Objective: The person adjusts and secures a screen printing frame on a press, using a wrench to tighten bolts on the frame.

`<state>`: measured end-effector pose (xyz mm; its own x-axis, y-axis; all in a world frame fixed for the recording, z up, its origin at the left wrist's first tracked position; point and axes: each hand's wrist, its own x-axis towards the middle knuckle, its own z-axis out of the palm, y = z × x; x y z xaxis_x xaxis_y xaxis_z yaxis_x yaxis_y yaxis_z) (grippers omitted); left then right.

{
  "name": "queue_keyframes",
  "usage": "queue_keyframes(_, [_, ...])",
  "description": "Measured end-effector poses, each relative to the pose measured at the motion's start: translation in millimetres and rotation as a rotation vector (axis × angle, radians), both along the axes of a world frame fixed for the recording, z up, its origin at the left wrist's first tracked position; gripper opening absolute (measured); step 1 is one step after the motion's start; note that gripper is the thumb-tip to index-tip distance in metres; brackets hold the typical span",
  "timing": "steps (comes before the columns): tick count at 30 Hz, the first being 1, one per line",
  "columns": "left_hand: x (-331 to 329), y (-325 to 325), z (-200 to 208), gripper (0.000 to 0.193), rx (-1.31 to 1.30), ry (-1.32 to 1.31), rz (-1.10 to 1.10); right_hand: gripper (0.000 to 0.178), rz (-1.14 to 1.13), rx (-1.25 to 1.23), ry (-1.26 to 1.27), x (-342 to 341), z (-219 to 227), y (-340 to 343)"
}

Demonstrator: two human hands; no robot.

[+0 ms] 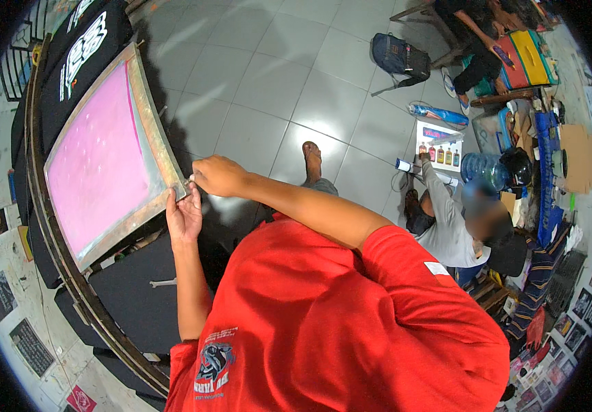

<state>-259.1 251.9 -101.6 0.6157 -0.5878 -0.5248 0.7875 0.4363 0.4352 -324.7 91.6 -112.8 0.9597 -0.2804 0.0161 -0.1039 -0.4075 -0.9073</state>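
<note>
A screen-printing frame [161, 141] with pink mesh [100, 151] and a worn, stained border lies to my left over a black-covered table. My left hand [184, 216] is at the frame's near right corner, palm turned up, with its thumb and fingers closed about the corner's edge. Against the same corner, from the right, my right hand [219, 176] is curled with the fingertips pinched together. Whatever those fingertips pinch is too small and hidden to name. An open-ended wrench [163, 282] rests on a black pad [134, 302] below the frame.
Black printed shirts [86, 51] lie along the curved table rail [35, 137]. A person in a grey top [443, 223] crouches at right by a poster of bottles [440, 146]. A backpack [400, 58], a water jug [482, 168] and another seated person [484, 69] are farther off.
</note>
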Motion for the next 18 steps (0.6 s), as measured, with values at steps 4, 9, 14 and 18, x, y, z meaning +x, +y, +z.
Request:
queue_keyframes(4, [0.3, 1.7, -2.2, 0.027, 0.017, -0.012, -0.009, 0.033, 0.055, -0.071, 0.049, -0.7, 1.9, -2.4])
queue_keyframes(9, [0.3, 5.0, -2.4, 0.027, 0.021, -0.012, -0.007, 0.043, 0.087, 0.172, 0.136, 9.2, -3.0, -4.0])
queue_keyframes(14, [0.4, 3.1, -1.7, 0.029, 0.013, -0.021, -0.009, 0.041, 0.035, 0.105, 0.136, 5.0, 5.0, -1.3])
queue_keyframes(18, [-0.4, 0.8, 1.5, 0.031, 0.030, 0.005, -0.006, 0.037, 0.009, -0.101, -0.102, -4.0, -1.4, 1.6])
